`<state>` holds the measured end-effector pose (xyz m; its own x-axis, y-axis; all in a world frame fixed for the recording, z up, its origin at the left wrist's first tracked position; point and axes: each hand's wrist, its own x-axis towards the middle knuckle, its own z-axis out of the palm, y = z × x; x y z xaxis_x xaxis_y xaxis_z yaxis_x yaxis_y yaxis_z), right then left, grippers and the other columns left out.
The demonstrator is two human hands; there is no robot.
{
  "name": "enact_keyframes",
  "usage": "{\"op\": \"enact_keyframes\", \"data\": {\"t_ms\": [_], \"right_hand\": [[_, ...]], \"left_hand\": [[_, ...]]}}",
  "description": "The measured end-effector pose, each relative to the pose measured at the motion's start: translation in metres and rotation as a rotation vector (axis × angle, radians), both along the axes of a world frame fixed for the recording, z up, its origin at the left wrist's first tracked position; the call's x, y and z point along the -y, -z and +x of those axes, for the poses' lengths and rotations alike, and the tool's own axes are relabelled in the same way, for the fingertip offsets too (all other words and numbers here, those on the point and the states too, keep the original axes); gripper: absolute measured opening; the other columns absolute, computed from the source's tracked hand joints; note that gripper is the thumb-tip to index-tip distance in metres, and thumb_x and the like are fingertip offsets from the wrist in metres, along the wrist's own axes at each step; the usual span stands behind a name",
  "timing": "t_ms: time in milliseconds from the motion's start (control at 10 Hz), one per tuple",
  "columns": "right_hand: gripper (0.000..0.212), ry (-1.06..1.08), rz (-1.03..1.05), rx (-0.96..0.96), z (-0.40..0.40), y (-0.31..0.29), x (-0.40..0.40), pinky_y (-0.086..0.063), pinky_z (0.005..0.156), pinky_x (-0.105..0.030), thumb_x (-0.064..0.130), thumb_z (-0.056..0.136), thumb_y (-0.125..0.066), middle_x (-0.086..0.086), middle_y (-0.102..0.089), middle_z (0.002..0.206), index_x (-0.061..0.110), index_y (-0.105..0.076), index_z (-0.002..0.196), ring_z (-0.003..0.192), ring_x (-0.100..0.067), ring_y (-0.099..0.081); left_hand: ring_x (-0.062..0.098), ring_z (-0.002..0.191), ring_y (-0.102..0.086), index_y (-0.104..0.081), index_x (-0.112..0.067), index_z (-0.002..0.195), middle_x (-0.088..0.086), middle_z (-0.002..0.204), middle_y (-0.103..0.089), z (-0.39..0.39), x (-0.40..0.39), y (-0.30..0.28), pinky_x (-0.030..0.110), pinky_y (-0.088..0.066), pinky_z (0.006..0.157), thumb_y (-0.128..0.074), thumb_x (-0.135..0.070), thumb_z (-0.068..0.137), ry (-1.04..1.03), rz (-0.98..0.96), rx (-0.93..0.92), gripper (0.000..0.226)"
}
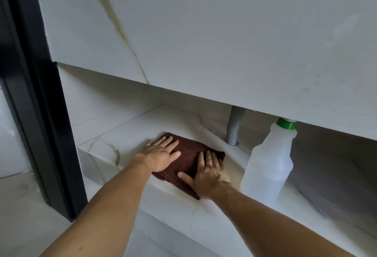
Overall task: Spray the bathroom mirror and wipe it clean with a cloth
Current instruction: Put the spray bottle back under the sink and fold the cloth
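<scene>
A folded dark brown cloth [188,155] lies on a low white marble shelf [126,132] under the vanity. My left hand [161,153] rests flat on the cloth's left part, fingers spread. My right hand [207,173] lies flat on its right part, thumb out to the left. Neither hand grips the cloth. A translucent white bottle [269,165] with a green cap stands upright on the shelf, just right of my right hand. No spray head shows on it. The mirror is out of view.
The marble vanity front [204,42] hangs over the shelf, leaving a low gap. A grey corrugated drain pipe [233,128] drops to the shelf behind the cloth. A black door frame [34,93] stands at the left. A dark grey object [336,175] fills the shelf's right.
</scene>
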<state>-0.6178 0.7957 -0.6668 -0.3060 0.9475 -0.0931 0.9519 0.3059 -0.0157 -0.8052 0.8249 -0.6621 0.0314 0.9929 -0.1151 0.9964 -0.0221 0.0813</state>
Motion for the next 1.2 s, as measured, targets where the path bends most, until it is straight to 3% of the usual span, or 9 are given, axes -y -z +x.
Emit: {"op": "enact_keyframes", "data": {"t_ms": [100,200,400,500,700,1000,1200], "right_hand": [[0.139,0.022,0.047,-0.011,0.004,0.000,-0.004,-0.002,0.126,-0.044,0.088,0.048,0.013,-0.018,-0.003,0.167,0.007,0.000,0.160,0.156,-0.029,0.000],[0.117,0.074,0.062,0.031,0.009,0.002,-0.011,-0.002,0.127,-0.044,0.088,0.077,-0.007,-0.019,-0.001,0.167,0.004,0.001,0.159,0.156,-0.031,0.001],[0.122,0.134,-0.038,0.016,0.007,-0.006,-0.015,-0.007,0.126,-0.045,0.090,0.080,-0.028,-0.018,-0.003,0.167,0.002,0.004,0.158,0.155,-0.031,-0.002],[0.122,0.114,0.007,0.065,0.008,-0.009,-0.014,-0.008,0.125,-0.047,0.090,0.080,-0.027,-0.017,-0.008,0.166,0.001,0.001,0.158,0.154,-0.032,-0.008],[0.114,0.069,-0.013,0.106,0.010,-0.004,-0.012,0.003,0.125,-0.048,0.087,0.084,-0.018,-0.020,0.001,0.167,0.004,0.005,0.159,0.155,-0.033,0.001],[0.115,0.078,-0.013,0.118,0.008,-0.008,-0.013,0.000,0.125,-0.050,0.088,0.083,-0.018,-0.018,-0.001,0.167,0.005,0.004,0.159,0.155,-0.031,0.000],[0.093,0.017,0.119,0.029,-0.003,-0.030,-0.007,-0.009,0.124,-0.050,0.075,0.094,-0.020,-0.014,-0.011,0.167,0.012,-0.006,0.160,0.155,-0.032,-0.006]], "left_hand": [[0.008,0.154,0.009,-0.003,-0.034,0.160,-0.010,0.168,0.007,0.002,0.001,-0.006,0.039,0.006,0.125,-0.012,-0.062,0.102,-0.021,0.010,0.044,0.065],[0.007,0.153,0.011,-0.002,-0.037,0.159,-0.011,0.168,0.008,0.000,0.001,-0.002,0.040,0.007,0.125,-0.010,-0.065,0.101,-0.023,0.033,0.029,0.066],[0.008,0.153,0.011,0.000,-0.041,0.158,-0.014,0.167,0.010,-0.012,-0.001,0.006,0.044,0.010,0.124,-0.007,-0.068,0.098,-0.053,0.036,-0.019,0.066],[0.008,0.154,0.009,-0.004,-0.034,0.160,-0.011,0.168,0.004,-0.006,-0.007,0.001,0.044,0.010,0.124,-0.007,-0.067,0.099,-0.067,0.067,-0.071,0.070],[0.005,0.153,0.010,-0.001,-0.028,0.161,-0.012,0.168,0.004,0.003,-0.020,0.005,0.043,0.009,0.125,-0.006,-0.067,0.098,-0.056,0.070,-0.040,0.074],[0.008,0.154,0.007,-0.004,-0.025,0.161,-0.009,0.168,0.002,0.005,0.000,-0.007,0.042,0.006,0.125,-0.008,-0.063,0.101,-0.098,0.091,-0.017,0.071],[0.015,0.155,-0.008,-0.017,-0.030,0.159,-0.005,0.168,-0.015,-0.009,0.025,-0.016,0.042,-0.005,0.125,-0.018,-0.058,0.103,-0.157,0.217,0.069,0.063]]}}
